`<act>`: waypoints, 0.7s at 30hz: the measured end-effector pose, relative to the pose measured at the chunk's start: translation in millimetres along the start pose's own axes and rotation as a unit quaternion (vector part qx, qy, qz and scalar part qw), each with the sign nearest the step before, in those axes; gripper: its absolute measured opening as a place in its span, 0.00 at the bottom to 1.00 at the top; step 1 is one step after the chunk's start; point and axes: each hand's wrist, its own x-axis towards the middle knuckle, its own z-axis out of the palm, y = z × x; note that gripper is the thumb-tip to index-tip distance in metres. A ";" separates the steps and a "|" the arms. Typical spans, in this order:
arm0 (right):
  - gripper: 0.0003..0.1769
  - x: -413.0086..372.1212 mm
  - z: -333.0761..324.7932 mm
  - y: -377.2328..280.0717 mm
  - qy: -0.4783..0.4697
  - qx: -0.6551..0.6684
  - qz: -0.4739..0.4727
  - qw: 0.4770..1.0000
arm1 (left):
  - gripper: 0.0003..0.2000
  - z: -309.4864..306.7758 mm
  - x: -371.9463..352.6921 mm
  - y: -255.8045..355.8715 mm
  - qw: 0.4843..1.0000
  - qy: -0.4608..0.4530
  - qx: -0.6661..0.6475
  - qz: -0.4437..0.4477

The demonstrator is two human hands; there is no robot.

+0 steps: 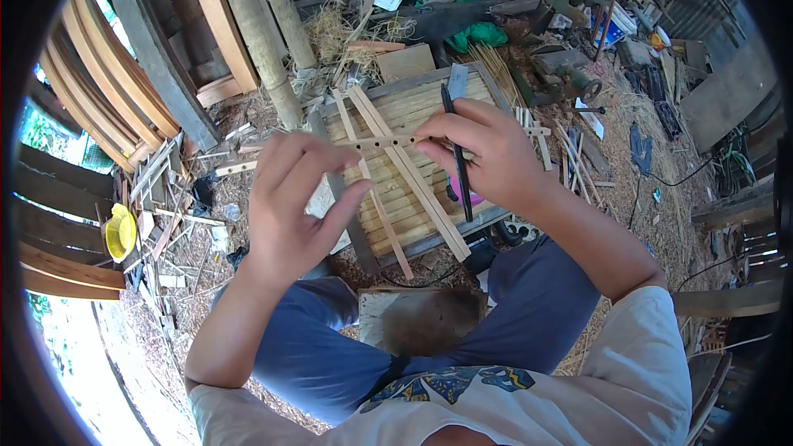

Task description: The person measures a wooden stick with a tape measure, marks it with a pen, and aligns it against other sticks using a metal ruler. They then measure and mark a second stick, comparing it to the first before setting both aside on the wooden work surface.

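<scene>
My right hand (491, 149) pinches a thin wooden strip with holes (384, 142) and also holds a dark pen-like tool (459, 157), upright between its fingers. The strip runs sideways over a slatted bamboo board (405, 190). At the strip's left part is my left hand (293, 198), thumb and fingers apart; whether the fingertips touch the strip cannot be made out. Long thin wooden strips (413, 177) lie slantwise on the board beneath. Something pink (453, 189) shows partly behind my right hand.
Curved planks (149, 49) and bamboo poles (260, 33) lean at the upper left. A yellow bowl (121, 233) is at the left. Wood scraps cover the ground. A small wooden block (421, 318) stands between the knees. Cables (661, 182) lie at the right.
</scene>
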 end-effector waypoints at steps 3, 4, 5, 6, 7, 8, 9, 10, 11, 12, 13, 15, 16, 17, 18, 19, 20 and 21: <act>0.10 1.0 -0.8 -14.9 -0.012 0.007 0.004 1.000 | 0.21 -2.3 10.8 9.7 0.996 -0.018 0.082 0.017; 0.10 1.6 -2.3 -17.2 -0.018 0.009 -0.001 1.000 | 0.20 -1.7 10.3 9.2 0.994 -0.025 0.104 0.023; 0.10 1.9 -4.4 -19.3 -0.024 0.009 -0.005 1.000 | 0.19 -0.9 10.2 8.6 0.991 -0.032 0.125 0.030; 0.10 1.1 -6.5 -21.7 -0.038 0.009 -0.004 0.999 | 0.19 -0.5 9.3 8.2 0.988 -0.039 0.146 0.037; 0.11 0.1 -8.6 -23.9 -0.051 0.009 -0.004 0.999 | 0.17 -0.7 7.2 8.1 0.988 -0.052 0.144 0.018; 0.12 0.0 -10.5 -25.3 -0.063 0.009 -0.003 0.998 | 0.16 -1.0 4.2 8.2 0.988 -0.066 0.142 0.000; 0.11 1.8 -12.5 -25.9 -0.049 0.000 -0.029 0.998 | 0.15 -1.4 1.3 8.6 0.987 -0.081 0.139 -0.017; 0.10 4.1 -15.1 -26.3 -0.035 -0.010 -0.054 0.998 | 0.14 -1.0 -0.7 8.7 0.986 -0.096 0.136 -0.034; 0.10 5.7 -18.1 -26.9 -0.020 -0.020 -0.080 0.996 | 0.14 0.5 -1.8 8.5 0.987 -0.087 0.130 -0.025; 0.11 6.4 -21.8 -28.0 -0.020 0.024 -0.080 0.996 | 0.13 2.5 -2.7 8.3 0.989 -0.077 0.124 -0.016; 0.12 6.8 -25.1 -29.1 -0.019 0.069 -0.081 0.994 | 0.13 3.9 -3.6 8.6 0.991 -0.068 0.118 -0.008; 0.14 3.2 -23.4 -37.7 0.006 0.215 -0.019 0.976 | 0.12 5.1 -5.7 11.2 0.993 -0.061 0.097 -0.020; 0.15 -2.4 -17.5 -49.9 0.029 0.312 0.044 0.949 | 0.12 5.7 -6.6 13.2 0.994 -0.058 0.086 -0.025; 0.16 -4.1 -18.3 -52.3 0.021 0.342 0.064 0.937 | 0.12 6.2 -6.8 16.1 0.994 -0.063 0.084 -0.033; 0.17 -5.7 -19.2 -54.6 0.014 0.373 0.084 0.924 | 0.12 6.4 -6.2 19.6 0.993 -0.068 0.082 -0.039; 0.18 -5.4 -26.2 -50.0 -0.026 0.341 0.061 0.938 | 0.13 6.6 -6.0 22.3 0.993 -0.073 0.080 -0.046; 0.19 -4.5 -30.1 -46.2 -0.066 0.308 0.038 0.948 | 0.13 7.1 -6.1 23.7 0.992 -0.078 0.085 -0.044; 0.15 -4.2 -28.7 -45.8 -0.057 0.309 0.041 0.948 | 0.13 7.5 -6.3 24.8 0.991 -0.083 0.091 -0.043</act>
